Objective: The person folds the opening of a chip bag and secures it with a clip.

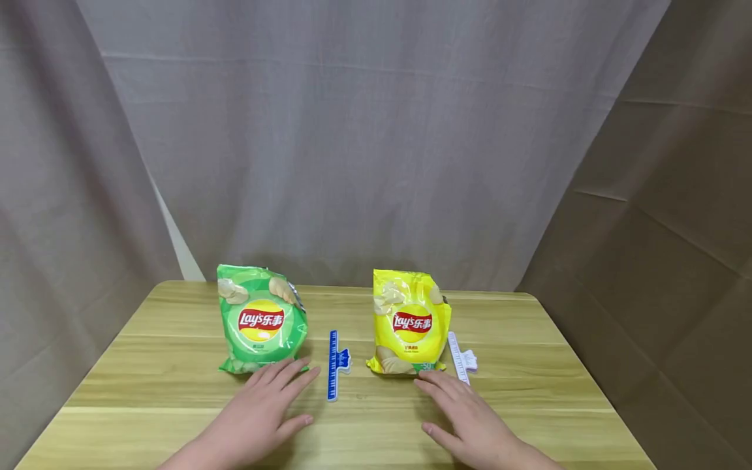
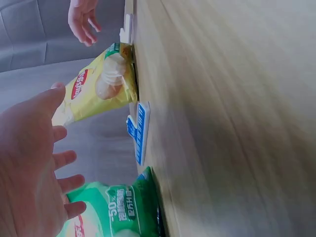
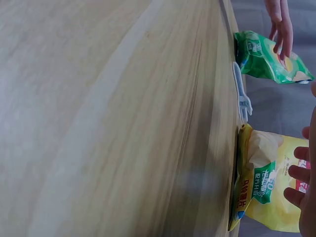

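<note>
My left hand hovers above the table in front of a green bag of potato chips, fingers spread and nothing held. In the left wrist view its palm and fingertips show in front of that green bag. My right hand, likewise holding nothing, is in front of a yellow bag of potato chips, its fingertips overlapping the bag's lower right corner in the head view. Between the bags lies a blue sealing clip. A white sealing clip lies just right of the yellow bag, partly hidden behind the right hand.
Both bags stand upright on a wooden table, toward its back edge. A grey curtain hangs behind the table, and a brown cloth wall stands along the right.
</note>
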Tool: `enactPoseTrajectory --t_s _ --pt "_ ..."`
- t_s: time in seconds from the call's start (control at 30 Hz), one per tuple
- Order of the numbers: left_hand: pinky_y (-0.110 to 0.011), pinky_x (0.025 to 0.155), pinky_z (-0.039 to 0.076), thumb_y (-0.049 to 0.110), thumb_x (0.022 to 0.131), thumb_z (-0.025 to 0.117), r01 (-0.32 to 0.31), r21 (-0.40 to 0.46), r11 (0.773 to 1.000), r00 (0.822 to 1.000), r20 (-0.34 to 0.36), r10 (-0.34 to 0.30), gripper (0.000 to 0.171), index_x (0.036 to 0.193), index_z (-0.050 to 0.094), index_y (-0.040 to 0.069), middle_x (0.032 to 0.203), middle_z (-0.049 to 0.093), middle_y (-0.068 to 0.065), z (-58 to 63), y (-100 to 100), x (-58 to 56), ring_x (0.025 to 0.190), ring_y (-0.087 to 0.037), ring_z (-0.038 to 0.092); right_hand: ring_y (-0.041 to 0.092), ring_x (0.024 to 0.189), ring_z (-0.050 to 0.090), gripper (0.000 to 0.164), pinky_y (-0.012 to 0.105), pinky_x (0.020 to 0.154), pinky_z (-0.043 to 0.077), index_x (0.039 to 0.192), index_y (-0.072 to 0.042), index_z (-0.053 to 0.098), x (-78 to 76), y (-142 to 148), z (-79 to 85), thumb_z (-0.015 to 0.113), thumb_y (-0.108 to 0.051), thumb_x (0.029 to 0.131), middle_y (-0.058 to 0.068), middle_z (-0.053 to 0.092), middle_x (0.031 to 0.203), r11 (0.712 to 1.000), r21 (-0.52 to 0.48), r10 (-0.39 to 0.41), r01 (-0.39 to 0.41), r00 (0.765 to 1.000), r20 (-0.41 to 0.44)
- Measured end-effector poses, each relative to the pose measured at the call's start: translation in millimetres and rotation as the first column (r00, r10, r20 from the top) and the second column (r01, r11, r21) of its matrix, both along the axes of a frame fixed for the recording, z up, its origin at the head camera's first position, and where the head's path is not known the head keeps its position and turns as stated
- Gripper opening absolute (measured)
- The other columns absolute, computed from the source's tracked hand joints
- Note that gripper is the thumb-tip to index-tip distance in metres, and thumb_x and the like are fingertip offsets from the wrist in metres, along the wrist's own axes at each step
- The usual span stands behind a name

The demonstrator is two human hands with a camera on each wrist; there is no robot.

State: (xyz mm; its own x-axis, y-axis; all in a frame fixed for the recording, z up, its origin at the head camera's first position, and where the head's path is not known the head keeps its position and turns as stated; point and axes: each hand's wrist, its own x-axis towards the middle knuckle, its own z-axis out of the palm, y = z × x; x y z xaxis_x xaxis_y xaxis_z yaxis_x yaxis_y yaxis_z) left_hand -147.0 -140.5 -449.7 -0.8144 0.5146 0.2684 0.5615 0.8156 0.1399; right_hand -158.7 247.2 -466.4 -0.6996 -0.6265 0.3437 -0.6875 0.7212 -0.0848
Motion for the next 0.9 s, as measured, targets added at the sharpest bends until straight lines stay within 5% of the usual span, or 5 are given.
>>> enactPoseTrajectory --t_s 0.2,0.53,0.9 --pt "-0.051 0.112 0.033 0.067 0.096 0.037 0.025 0.037 0.999 1.0 0.0 -0.025 0.07 0.152 0.04 0.025 0.154 0.041 -0.002 2.0 14 -11.9 0.139 -0.029 0.04 0.013 0.133 0.045 0.051 0.046 0.106 0.042 0.14 -0.021 0.052 -0.4 -1 0.7 0.067 -0.037 0.094 -0.004 0.052 0.141 0.994 -0.061 -0.084 0.089 0.993 0.079" --pt "-0.049 0.115 0.028 0.071 0.095 0.032 0.048 0.082 0.995 0.994 0.089 -0.056 0.072 0.155 0.03 0.033 0.158 0.033 0.0 17.7 41 -21.5 0.143 -0.026 0.033 0.013 0.128 0.05 0.052 0.046 0.104 0.043 0.138 -0.018 0.055 -5.3 1 -1.3 0.073 -0.032 0.09 -0.007 0.056 0.136 0.981 -0.132 -0.137 0.145 0.988 0.071" --pt "-0.05 0.115 0.029 0.069 0.095 0.038 0.053 0.097 0.994 0.997 0.05 -0.058 0.071 0.155 0.032 0.031 0.158 0.033 0.002 34.9 62 -29.7 0.144 -0.026 0.032 0.023 0.124 0.054 0.044 0.05 0.102 0.044 0.133 -0.015 0.058 -12.1 2 1.4 0.072 -0.026 0.092 -0.002 0.06 0.131 0.956 -0.181 -0.22 0.232 0.972 0.085"
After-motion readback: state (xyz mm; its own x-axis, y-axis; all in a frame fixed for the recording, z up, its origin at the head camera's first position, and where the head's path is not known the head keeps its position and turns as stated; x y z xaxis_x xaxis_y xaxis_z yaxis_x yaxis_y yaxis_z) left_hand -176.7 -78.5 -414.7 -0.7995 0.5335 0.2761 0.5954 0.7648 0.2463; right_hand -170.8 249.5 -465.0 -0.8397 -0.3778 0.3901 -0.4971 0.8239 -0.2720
